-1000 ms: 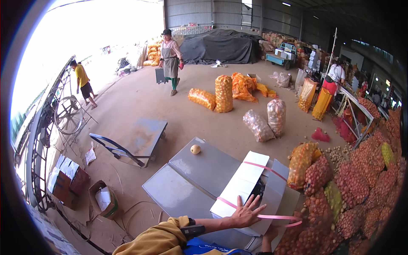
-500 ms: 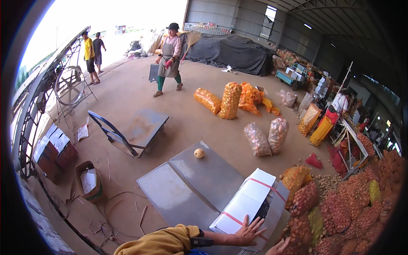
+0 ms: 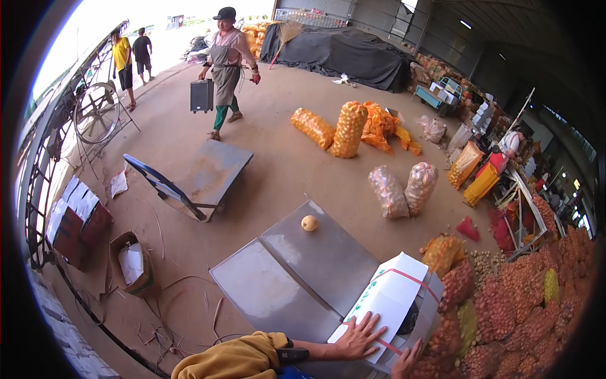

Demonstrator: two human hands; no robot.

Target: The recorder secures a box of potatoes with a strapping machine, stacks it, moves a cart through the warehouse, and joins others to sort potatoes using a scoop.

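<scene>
White carton (image 3: 382, 299) with pink straps (image 3: 413, 279) | lies on right part of grey metal table (image 3: 322, 256) | left hand (image 3: 358, 338): fingers spread wide upon its top | right hand (image 3: 406, 362): at its edge, whether gripping I cannot tell

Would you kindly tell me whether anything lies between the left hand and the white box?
Only the pink strap, it seems: it shows on either side of the left hand, apparently passing beneath it. Nothing else is visible between hand and white box.

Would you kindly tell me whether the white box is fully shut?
The white box is partly open: something black shows through a gap on top.
</scene>
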